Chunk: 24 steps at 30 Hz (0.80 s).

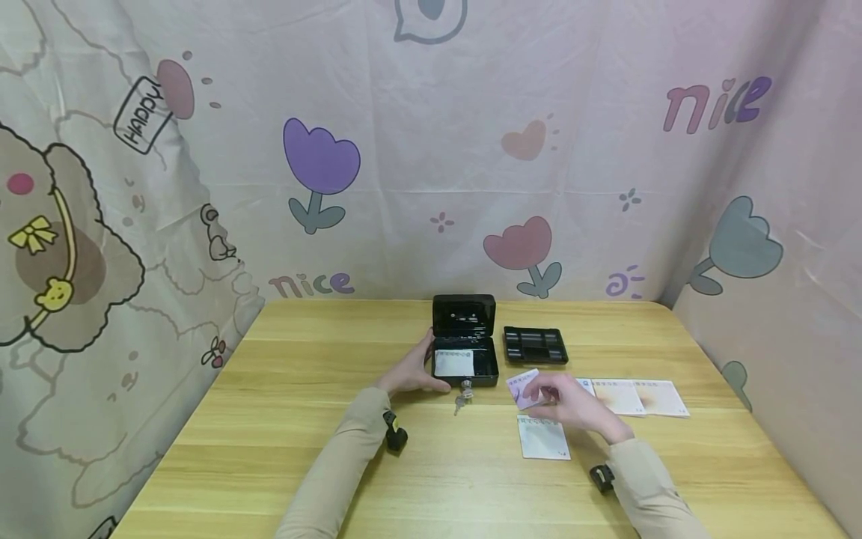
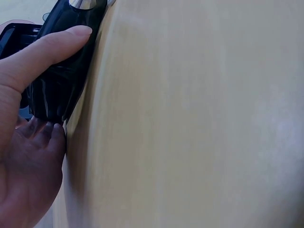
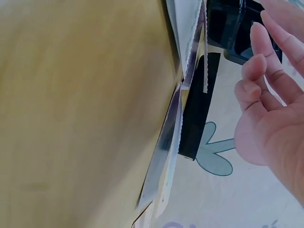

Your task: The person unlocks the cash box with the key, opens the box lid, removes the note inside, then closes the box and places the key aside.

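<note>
My left hand (image 1: 411,370) grips the black cash box (image 1: 485,378) at its left side, thumb along the front and fingers at the side wall, as the left wrist view also shows. The lid is up, and a whitish printed paper (image 1: 454,363) lies inside. A small key (image 1: 460,404) hangs at the lock. My right hand (image 1: 569,400) appears to pinch a purple printed paper note (image 1: 518,385) that tilts up from the table; the contact is hidden by the fingers. In the right wrist view, its other fingers (image 3: 273,71) are curled above the papers.
A black compartment tray (image 1: 535,346) lies right of the box. Close to the right hand is a pale green note (image 1: 544,442). Blue-edged (image 1: 584,385) and orange-tinted notes (image 1: 619,397) form a row to the right. A printed curtain (image 1: 431,150) stands behind the wooden table (image 1: 269,419).
</note>
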{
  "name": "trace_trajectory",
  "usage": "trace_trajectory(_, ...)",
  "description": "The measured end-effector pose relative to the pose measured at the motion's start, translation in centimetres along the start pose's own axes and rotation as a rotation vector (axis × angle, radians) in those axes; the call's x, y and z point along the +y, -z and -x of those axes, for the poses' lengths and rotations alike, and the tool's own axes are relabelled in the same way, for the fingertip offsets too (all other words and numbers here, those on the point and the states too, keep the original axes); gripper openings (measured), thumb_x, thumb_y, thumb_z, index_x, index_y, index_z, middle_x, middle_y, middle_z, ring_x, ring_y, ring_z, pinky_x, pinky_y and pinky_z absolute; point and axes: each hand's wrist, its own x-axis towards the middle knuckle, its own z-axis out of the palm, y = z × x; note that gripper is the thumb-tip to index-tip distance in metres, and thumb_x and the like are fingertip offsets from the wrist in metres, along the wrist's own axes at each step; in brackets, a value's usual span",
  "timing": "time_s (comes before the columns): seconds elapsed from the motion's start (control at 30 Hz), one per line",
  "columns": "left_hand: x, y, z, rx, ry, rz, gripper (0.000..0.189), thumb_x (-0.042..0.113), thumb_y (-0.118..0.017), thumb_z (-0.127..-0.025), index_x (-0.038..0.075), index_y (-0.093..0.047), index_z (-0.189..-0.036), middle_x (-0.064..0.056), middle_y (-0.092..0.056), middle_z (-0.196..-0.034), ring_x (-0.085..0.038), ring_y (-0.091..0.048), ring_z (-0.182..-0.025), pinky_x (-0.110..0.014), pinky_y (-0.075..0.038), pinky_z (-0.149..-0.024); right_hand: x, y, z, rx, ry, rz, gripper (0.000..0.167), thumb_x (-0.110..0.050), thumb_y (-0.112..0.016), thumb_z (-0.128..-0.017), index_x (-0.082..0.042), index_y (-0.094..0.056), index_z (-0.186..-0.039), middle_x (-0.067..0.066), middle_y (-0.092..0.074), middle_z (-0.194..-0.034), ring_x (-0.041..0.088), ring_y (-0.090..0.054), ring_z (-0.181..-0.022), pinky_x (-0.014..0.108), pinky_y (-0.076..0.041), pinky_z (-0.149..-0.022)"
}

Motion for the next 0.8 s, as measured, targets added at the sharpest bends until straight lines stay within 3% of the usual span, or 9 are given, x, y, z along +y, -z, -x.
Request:
trace_trajectory(0.2, 0.1, 0.0, 0.1, -0.003, 0.015, 0.002, 0.133, 0.025, -0.092, -0.072, 0.008, 0.004, -0.162, -0.017, -0.005, -0.170, -0.037, -0.018, -0.156, -0.050, -0.019, -0.129, -0.1, 0.1, -0.2, 0.033, 0.026, 0.027, 0.025, -0.014, -0.082, -0.081, -0.007, -0.072, -0.104, 0.006, -0.071, -0.093, 0.016, -0.058, -0.079, 0.023, -0.049, -0.064)
trace_trajectory(0.4, 0.2, -0.1, 0.1, 0.001, 0.019, 0.007, 0.133, 0.024, -0.092, -0.072, 0.008, 0.005, -0.162, -0.017, -0.005, -0.170, -0.038, -0.018, -0.156, -0.050, -0.019, -0.129, -0.4, 0.1, -0.7, 0.029, 0.047, 0.006, 0.035, -0.013, -0.079, -0.085, -0.002, -0.070, -0.116, 0.014, -0.073, -0.112, 0.030, -0.066, -0.097, 0.037, -0.059, -0.082)
trace_trajectory(0.6, 0.3, 0.0, 0.2, 0.006, 0.019, 0.017, 0.132, 0.023, -0.092, -0.072, 0.008, 0.004, -0.162, -0.018, -0.006, -0.170, -0.038, -0.019, -0.156, -0.051, -0.020, -0.129, -0.9, 0.2, -1.5, 0.031, 0.106, 0.028, 0.036, -0.011, -0.079, -0.084, -0.002, -0.069, -0.118, 0.014, -0.073, -0.116, 0.033, -0.068, -0.104, 0.046, -0.059, -0.090)
trace_trajectory(0.8, 0.4, 0.0, 0.3, 0.006, 0.009, 0.023, 0.131, 0.021, -0.091, -0.073, 0.007, 0.003, -0.162, -0.019, -0.005, -0.170, -0.039, -0.020, -0.155, -0.050, -0.021, -0.128, -1.6, 0.2, -2.3, 0.008, 0.092, 0.067, 0.038, -0.009, -0.079, -0.084, -0.002, -0.068, -0.120, 0.013, -0.073, -0.119, 0.034, -0.068, -0.109, 0.056, -0.056, -0.095)
